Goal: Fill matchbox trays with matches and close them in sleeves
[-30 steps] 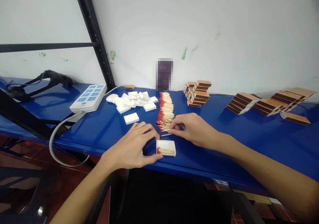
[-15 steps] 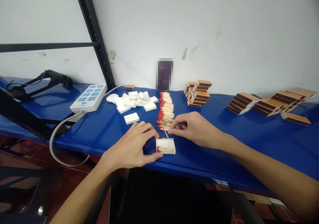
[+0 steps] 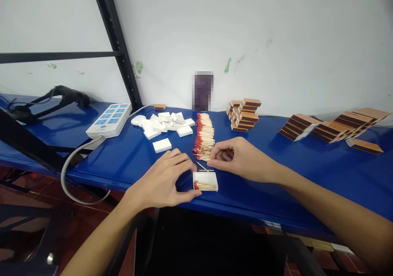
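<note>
My left hand (image 3: 167, 178) grips a small white matchbox tray (image 3: 205, 177) at its left end, thumb on the near side and index finger at the far corner. A few red-headed matches (image 3: 206, 187) lie along the tray's near wall. With thumb and index finger pinched together, my right hand (image 3: 229, 155) is at the stick ends of the nearest matches (image 3: 203, 157) in a long row (image 3: 205, 135); how many it pinches is hidden. Between row and tray, a loose match (image 3: 202, 166) slants across the blue surface, close to another lying along the tray's far edge.
White trays (image 3: 167, 122) are heaped at the left, with a single one (image 3: 162, 145) nearer. Brown matchbox sleeves (image 3: 245, 115) stand stacked behind my right hand, and more stacks (image 3: 299, 126) stand farther right. A power strip (image 3: 110, 120) lies left. The shelf's front edge (image 3: 239, 215) runs close by.
The tray has shifted slightly right in my left hand. A match near my right fingertips now lies slanted at a different angle, and the right fingers have closed at the row's near end.
</note>
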Tool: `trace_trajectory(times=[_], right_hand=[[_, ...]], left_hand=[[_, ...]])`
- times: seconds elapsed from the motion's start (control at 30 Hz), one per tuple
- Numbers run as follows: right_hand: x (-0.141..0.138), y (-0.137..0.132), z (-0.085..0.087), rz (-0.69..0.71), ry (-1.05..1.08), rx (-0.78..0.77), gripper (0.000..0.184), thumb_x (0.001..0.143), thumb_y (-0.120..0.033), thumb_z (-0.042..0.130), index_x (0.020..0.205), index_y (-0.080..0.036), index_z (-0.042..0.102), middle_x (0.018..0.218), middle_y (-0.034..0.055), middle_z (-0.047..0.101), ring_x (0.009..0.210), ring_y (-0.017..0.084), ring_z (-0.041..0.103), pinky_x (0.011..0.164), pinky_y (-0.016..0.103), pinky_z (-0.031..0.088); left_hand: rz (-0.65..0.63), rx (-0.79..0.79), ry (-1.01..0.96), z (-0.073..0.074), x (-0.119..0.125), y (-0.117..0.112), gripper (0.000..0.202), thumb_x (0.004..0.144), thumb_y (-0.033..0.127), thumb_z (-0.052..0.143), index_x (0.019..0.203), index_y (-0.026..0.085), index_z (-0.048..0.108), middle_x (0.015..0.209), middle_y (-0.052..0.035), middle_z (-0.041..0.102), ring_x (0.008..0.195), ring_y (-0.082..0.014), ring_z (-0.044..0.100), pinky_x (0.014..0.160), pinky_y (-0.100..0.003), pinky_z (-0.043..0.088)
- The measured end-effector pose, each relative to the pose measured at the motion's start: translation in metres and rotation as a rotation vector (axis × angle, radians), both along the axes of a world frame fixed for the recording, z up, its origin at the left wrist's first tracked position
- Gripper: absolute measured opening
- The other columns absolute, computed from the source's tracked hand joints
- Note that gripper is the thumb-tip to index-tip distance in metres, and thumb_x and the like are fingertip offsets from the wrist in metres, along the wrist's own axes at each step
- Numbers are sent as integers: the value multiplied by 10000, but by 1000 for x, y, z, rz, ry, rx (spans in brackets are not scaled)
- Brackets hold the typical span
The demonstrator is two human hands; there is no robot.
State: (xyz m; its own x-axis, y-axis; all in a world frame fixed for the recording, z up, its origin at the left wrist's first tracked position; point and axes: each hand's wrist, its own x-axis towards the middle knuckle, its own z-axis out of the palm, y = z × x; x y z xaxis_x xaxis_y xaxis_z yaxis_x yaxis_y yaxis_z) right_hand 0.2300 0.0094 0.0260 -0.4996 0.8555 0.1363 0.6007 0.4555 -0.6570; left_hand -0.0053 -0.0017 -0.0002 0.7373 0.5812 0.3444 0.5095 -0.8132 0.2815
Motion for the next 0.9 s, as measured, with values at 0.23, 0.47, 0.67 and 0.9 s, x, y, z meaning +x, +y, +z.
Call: trace_trajectory(times=[0.23,0.47,0.67,0.9], right_hand=[[-3,-11,1,189,-178,73,163,831,-314,624,727,-193,659,591,-46,524,530,84,420,561,250,331],[-3,-6,-2,220,-174,144,179,835,-367,628,778,-204,678,613,-44,520,548,93,422,576,257,319],[2,5,-9,41,-176,209,219,875,-356,559,767,-197,664,532,-70,390,494,85,328,523,248,253],[-2,5,-14,95,-246,194,192,866,-379,603,835,-205,679,553,-70,455,497,81,394,580,252,294]], left_hand=[[39,11,-8,0,2,-1,262,822,401,655,942,190,555,911,-19,608,834,-194,517,797,-349,423],[52,-5,1,0,1,0,281,821,433,637,935,193,548,913,-30,607,842,-208,524,774,-355,420],[-27,-40,27,1,0,-3,288,779,407,663,954,194,579,919,-27,607,845,-205,542,820,-358,432],[-51,-52,46,0,-1,-3,299,757,409,681,942,194,588,901,-17,590,847,-200,556,843,-350,431]])
